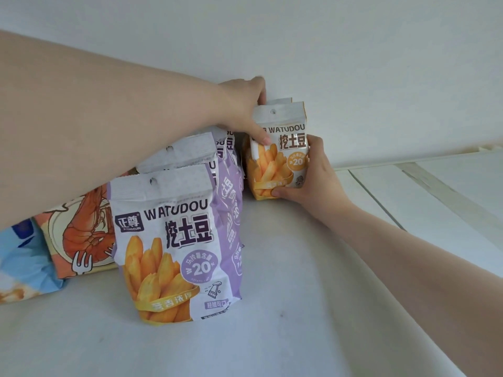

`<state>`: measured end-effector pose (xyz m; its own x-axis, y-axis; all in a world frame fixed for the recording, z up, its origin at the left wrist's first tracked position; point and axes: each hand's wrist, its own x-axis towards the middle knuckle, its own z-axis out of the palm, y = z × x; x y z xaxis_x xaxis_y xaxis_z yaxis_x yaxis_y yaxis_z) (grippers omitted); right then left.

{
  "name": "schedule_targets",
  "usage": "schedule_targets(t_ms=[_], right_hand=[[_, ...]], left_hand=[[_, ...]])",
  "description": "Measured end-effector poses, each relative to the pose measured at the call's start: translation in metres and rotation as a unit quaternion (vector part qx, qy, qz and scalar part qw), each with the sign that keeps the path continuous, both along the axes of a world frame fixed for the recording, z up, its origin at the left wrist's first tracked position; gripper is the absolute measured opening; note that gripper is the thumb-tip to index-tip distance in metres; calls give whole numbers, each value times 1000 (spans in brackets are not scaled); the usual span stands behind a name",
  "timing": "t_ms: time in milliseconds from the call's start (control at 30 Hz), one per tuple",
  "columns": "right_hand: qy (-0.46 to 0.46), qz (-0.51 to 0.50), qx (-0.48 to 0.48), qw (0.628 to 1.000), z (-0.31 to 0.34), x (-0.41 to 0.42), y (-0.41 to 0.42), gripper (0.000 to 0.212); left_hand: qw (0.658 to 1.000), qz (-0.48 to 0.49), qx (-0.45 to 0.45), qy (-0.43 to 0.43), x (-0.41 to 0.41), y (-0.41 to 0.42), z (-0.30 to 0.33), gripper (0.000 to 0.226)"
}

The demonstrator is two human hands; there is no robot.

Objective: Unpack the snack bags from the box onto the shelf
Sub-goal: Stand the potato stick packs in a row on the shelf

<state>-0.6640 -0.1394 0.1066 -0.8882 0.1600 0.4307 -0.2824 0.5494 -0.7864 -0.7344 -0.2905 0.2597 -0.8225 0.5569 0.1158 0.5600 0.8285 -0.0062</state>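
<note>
We have both hands on the orange bag [280, 156] at the back of the shelf [285, 268]. Our left hand [242, 104] grips its upper left corner, thumb pressed on the front face and the other fingers curled behind the top seal. Our right hand [313, 180] clasps its lower right edge, thumb along the bottom and fingers wrapped round the side, so the bag is clamped between them. The bag stands upright, its long axis running from twelve to six o'clock, with a second bag of the same kind just behind it, close to the wall [353, 63].

From this grip the row of purple bags [174, 240] lies toward eight o'clock, its far end just beside the orange bag. We judge the next move is to let go with the bag upright; the left hand is nearer the purple row. A shrimp bag [81, 232] and a blue bag [24, 262] lie further out at eight o'clock. The box is not in view.
</note>
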Motion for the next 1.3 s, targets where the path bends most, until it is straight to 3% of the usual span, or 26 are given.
schedule_targets(t_ms=[233,400,500,667,933,1300], right_hand=[[-28,-12,8,999,1,-6,-13,99],[-54,17,0,998,0,-5,-10,121],[-71,29,-8,997,3,-7,-6,116],[-78,44,-21,996,6,-7,-1,108],[-72,40,-23,996,5,-8,0,99],[-118,17,-30,992,11,4,6,118]], left_hand=[[998,16,-61,20,-1,1,2,70],[997,14,-81,15,-1,2,3,56],[997,13,-80,18,-1,3,2,56],[996,14,-82,23,0,2,3,82],[997,26,-69,30,6,1,-2,97],[997,36,-66,-12,23,3,11,106]])
